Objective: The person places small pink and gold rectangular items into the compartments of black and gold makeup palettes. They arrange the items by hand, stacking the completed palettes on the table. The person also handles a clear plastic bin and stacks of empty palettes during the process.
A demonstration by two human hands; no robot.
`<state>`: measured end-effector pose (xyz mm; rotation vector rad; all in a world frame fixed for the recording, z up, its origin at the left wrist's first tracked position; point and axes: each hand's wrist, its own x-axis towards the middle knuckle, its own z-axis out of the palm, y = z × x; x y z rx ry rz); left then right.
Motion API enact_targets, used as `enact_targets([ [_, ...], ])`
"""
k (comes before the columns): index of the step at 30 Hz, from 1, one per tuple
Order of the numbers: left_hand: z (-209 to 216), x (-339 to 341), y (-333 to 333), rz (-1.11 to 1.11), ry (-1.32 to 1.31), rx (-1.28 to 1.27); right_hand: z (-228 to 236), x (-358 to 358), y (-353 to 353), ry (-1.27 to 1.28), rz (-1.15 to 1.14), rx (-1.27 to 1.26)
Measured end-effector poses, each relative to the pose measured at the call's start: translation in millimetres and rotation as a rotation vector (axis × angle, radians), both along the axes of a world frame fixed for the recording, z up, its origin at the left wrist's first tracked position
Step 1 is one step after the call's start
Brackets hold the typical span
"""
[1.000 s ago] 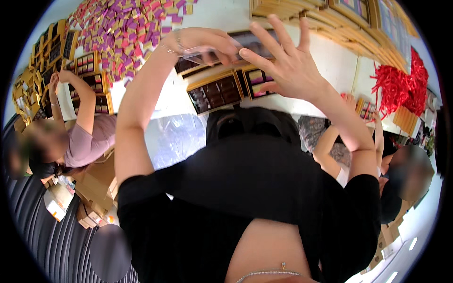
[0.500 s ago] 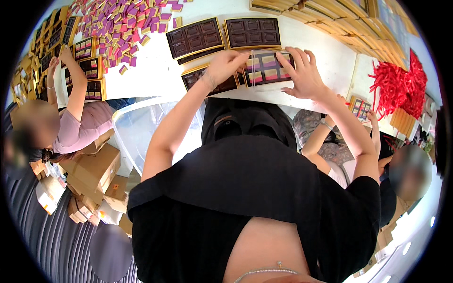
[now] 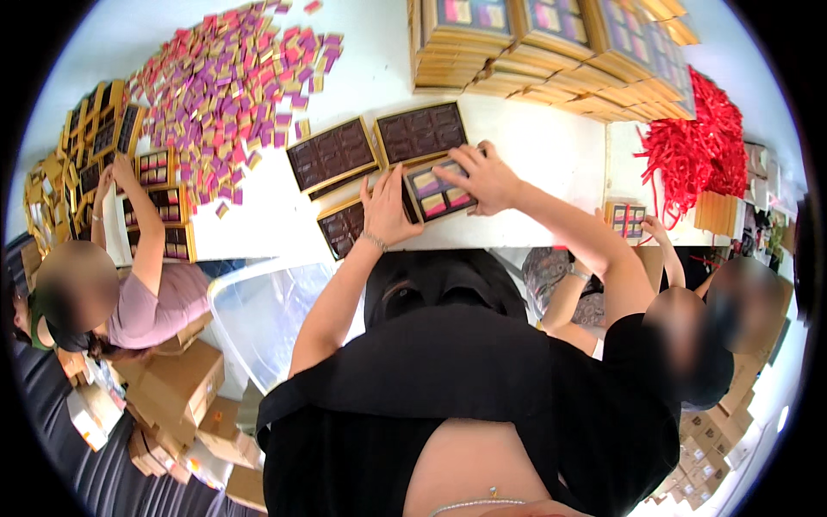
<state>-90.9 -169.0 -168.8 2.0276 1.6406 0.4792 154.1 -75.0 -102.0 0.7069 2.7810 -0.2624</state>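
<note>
A gold-edged box (image 3: 428, 207) of small pink, purple and gold wrapped pieces lies on the white table before me, under a clear-windowed cover. My left hand (image 3: 390, 208) grips its left side, fingers pointing away from me. Across its right part and far edge, my right hand (image 3: 489, 178) rests with bent fingers, holding it. Close by are boxes with dark, unfilled moulded trays: one box (image 3: 332, 155) at far left, another box (image 3: 422, 133) just beyond my hands, and a third box (image 3: 340, 227) beside my left hand, partly hidden by it.
Loose wrapped pieces (image 3: 233, 86) are heaped at far left. Stacked windowed boxes (image 3: 517, 65) stand far right, with red ribbons (image 3: 706, 146) beyond. A person's hand (image 3: 125, 168) works among boxes on the left; another person's hand (image 3: 652, 228) holds a ribboned box. A clear bin (image 3: 250, 314) sits below the table edge.
The clear cover, lifted and askew before, now sits over the filled box. My left hand has shifted from the box's far corner to its left side; the view has also moved.
</note>
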Motion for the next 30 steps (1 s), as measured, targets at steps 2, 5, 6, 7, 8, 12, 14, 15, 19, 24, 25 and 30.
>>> enact_targets([
  [2, 2.9, 1.6, 1.2, -0.008, 0.011, -0.003, 2.8, 4.4, 0.6, 0.066, -0.018, -0.037],
  [5, 0.1, -4.5, -4.9, -0.036, 0.051, -0.022, -6.4, 10.4, -3.6, 0.1, -0.051, -0.054],
  [6, -5.7, -4.7, 0.6, -0.039, 0.054, 0.001, -7.8, 11.3, -4.5, 0.091, -0.053, -0.044],
  [7, -6.7, -5.3, -1.1, -0.032, 0.063, 0.001, -9.3, 9.9, -5.6, 0.066, -0.056, -0.038],
  [8, -6.9, -4.2, 0.4, -0.028, 0.07, -0.006, -13.1, 11.2, -6.7, 0.077, -0.055, -0.02],
  [12, 1.5, -3.1, 0.4, -0.027, 0.062, -0.029, -18.5, 3.6, -20.7, 0.097, -0.06, 0.05],
  [14, 2.4, -3.5, 2.4, -0.023, 0.034, -0.032, -15.9, 3.1, -17.7, 0.105, -0.041, 0.031],
  [15, 2.0, -4.7, 2.6, -0.018, 0.032, -0.02, -16.1, 3.2, -18.9, 0.132, -0.033, 0.026],
  [19, 1.5, -5.8, 0.4, -0.024, 0.032, -0.022, -12.9, 1.2, -20.5, 0.157, -0.06, -0.004],
  [24, 4.5, -6.1, 1.5, -0.043, 0.059, -0.037, -12.7, -0.9, -22.3, 0.169, -0.112, -0.041],
  [25, 3.8, -6.6, 2.3, -0.049, 0.055, -0.046, -12.9, -1.3, -21.8, 0.173, -0.107, -0.041],
  [30, 2.6, -6.0, 4.6, -0.042, -0.011, -0.032, -17.4, 5.9, -16.2, 0.309, -0.086, -0.073],
])
